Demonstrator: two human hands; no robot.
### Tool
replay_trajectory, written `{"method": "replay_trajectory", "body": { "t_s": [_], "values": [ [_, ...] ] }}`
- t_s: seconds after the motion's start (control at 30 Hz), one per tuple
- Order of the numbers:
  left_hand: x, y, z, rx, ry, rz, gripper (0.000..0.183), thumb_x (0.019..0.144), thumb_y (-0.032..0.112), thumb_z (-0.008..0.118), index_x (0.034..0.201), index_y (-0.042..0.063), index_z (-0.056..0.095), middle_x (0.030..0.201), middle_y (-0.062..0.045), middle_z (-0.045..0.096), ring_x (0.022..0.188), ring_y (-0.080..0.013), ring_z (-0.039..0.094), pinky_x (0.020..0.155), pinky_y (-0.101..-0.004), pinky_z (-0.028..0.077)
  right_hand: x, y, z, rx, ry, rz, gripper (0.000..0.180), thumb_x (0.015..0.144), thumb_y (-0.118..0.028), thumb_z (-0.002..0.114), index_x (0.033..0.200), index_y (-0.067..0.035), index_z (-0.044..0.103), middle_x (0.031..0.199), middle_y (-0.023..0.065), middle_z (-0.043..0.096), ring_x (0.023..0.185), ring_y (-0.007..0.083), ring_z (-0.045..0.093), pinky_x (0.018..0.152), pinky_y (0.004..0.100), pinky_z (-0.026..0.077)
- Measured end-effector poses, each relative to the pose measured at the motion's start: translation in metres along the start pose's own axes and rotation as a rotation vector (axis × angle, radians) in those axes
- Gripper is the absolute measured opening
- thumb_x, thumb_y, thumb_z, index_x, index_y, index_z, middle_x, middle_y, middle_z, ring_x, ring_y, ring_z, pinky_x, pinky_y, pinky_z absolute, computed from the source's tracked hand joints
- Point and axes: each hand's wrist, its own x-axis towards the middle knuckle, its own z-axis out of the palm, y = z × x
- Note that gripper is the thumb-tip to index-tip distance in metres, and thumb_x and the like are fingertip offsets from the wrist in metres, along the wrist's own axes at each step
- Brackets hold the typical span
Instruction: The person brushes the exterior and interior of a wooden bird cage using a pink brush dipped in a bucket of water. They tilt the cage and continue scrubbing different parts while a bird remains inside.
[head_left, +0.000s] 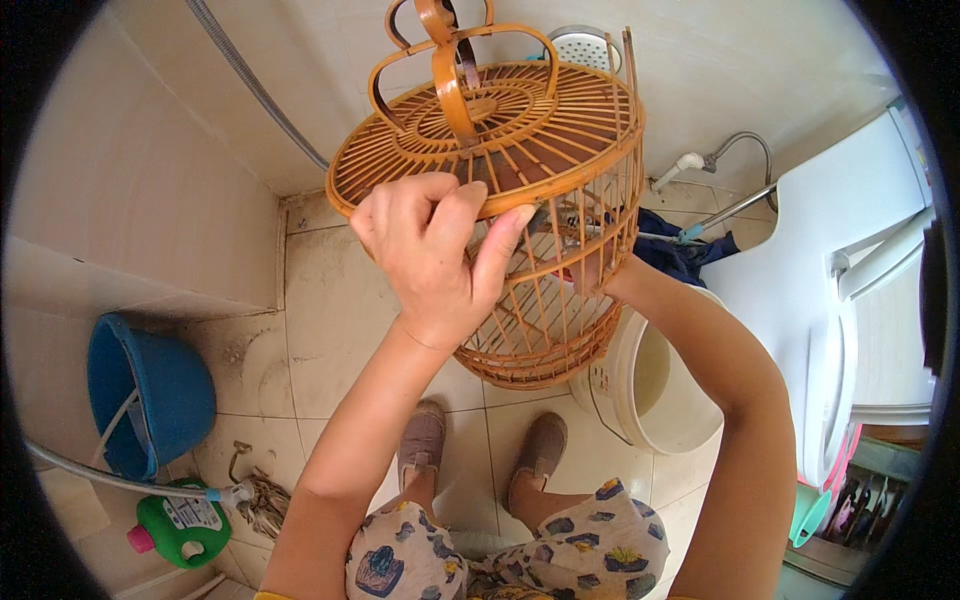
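A round birdcage of bamboo or wood (525, 330) is held up before me, its slatted disc and looped ornament at the top, tilted. My left hand (442, 240) grips the rim of that disc, thumb along its edge. My right hand (589, 270) is at the right side of the cage, partly behind or inside the bars, so its fingers are largely hidden; a bit of something red shows beside it. Two thin sticks rise past the disc's right edge. A white bucket (679, 420) with liquid in it stands below my right forearm.
A blue tub (176, 397), a green detergent bottle (180, 529) and a mop head (264, 502) are at the left on the tiled floor (322, 330). Dark blue cloth (675, 259) and a white toilet or appliance (810, 247) are at the right. A round drain-like plate (585, 51) is behind the cage.
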Motion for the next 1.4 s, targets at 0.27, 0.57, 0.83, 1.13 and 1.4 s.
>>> {"method": "replay_trajectory", "body": {
  "t_s": [0.27, 0.57, 0.83, 1.13, 1.4],
  "values": [
    [-0.002, 0.005, 0.000, -0.008, -0.007, 0.003, 0.030, 0.076, 0.030, 0.082, 0.094, 0.010, 0.067, 0.094, -0.005, 0.059, 0.088, -0.0235, 0.051, 0.081, -0.0373, 0.031, -0.013, 0.006, 0.003, -0.022, 0.041, -0.039, 0.040, 0.106, -0.035, 0.041, 0.138, -0.014, 0.054, 0.141, 0.0077, 0.055, 0.126, 0.0286, 0.056, 0.103, 0.0432, 0.052],
    [-0.002, 0.015, 0.006, 0.013, 0.044, -0.011, 0.030, 0.073, 0.035, 0.082, 0.087, 0.012, 0.068, 0.088, -0.001, 0.058, 0.081, -0.0202, 0.052, 0.081, -0.0365, 0.031, -0.022, -0.008, 0.006, -0.063, 0.105, -0.071, 0.040, 0.106, -0.035, 0.041, 0.137, -0.015, 0.055, 0.141, 0.0072, 0.056, 0.125, 0.0287, 0.057, 0.102, 0.0434, 0.053],
    [-0.002, 0.015, 0.002, 0.017, 0.005, 0.010, 0.030, 0.077, 0.028, 0.082, 0.095, 0.009, 0.067, 0.093, -0.005, 0.060, 0.088, -0.0234, 0.051, 0.083, -0.0371, 0.031, -0.047, -0.044, -0.045, 0.471, 0.010, 0.211, 0.036, 0.106, -0.026, 0.043, 0.139, -0.017, 0.054, 0.146, 0.0118, 0.050, 0.131, 0.0345, 0.050, 0.109, 0.0467, 0.041],
    [-0.001, 0.018, 0.007, 0.021, 0.043, -0.002, 0.028, 0.075, 0.031, 0.083, 0.086, 0.011, 0.068, 0.088, -0.001, 0.059, 0.083, -0.0201, 0.050, 0.081, -0.0361, 0.031, -0.217, -0.042, -0.063, -0.052, 0.094, 0.407, 0.059, 0.095, -0.006, 0.050, 0.151, -0.022, 0.042, 0.117, 0.0184, 0.059, 0.109, 0.0372, 0.060, 0.094, 0.0422, 0.049],
    [-0.002, 0.023, 0.008, 0.004, 0.026, -0.041, 0.028, 0.076, 0.031, 0.083, 0.089, 0.010, 0.069, 0.088, -0.002, 0.058, 0.084, -0.0215, 0.050, 0.081, -0.0366, 0.032, -0.325, 0.052, 0.046, -0.026, -0.747, 0.674, 0.057, 0.086, -0.013, 0.061, 0.142, -0.022, 0.052, 0.109, 0.0162, 0.068, 0.097, 0.0382, 0.065, 0.085, 0.0471, 0.053]
  ]
}}
